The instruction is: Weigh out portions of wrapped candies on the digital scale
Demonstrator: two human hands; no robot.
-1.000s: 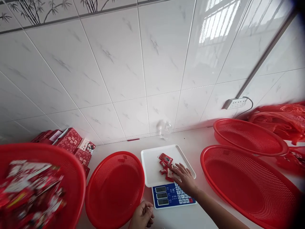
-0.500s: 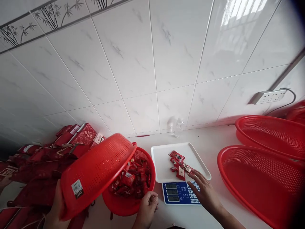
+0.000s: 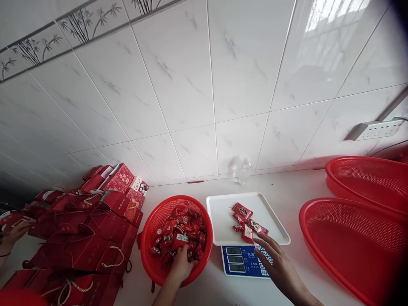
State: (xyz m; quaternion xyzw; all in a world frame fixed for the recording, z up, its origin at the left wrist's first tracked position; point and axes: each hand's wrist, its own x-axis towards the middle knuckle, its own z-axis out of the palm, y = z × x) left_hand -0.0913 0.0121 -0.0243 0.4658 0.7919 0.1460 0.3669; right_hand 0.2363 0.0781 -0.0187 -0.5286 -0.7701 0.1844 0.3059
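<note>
I take the scale [image 3: 242, 259] as my landmark: its white tray [image 3: 223, 221] carries a small cluster of red sweets [image 3: 246, 221] toward its right half. Just left of the scale sits the small red basket [image 3: 153, 238], which half a second ago was being filled from a tipped basket held by another person; that tipped basket is gone now and the small one holds a full heap of wrapped candies [image 3: 178, 236]. My left hand [image 3: 181, 265], which was resting at the basket's near rim, has gone into that heap, fingers curled down among the wrappers; I cannot tell whether it has closed on any. My right hand [image 3: 276, 265] has drawn back off the tray and lies over the scale's keypad, fingers spread and loose, holding nothing. I read this as the supply now being within reach for adding to the tray. Right of the scale stand two large red baskets [image 3: 350, 246]; far left of it lie red gift boxes [image 3: 95, 229], where another person's hand [image 3: 14, 233] shows.
</note>
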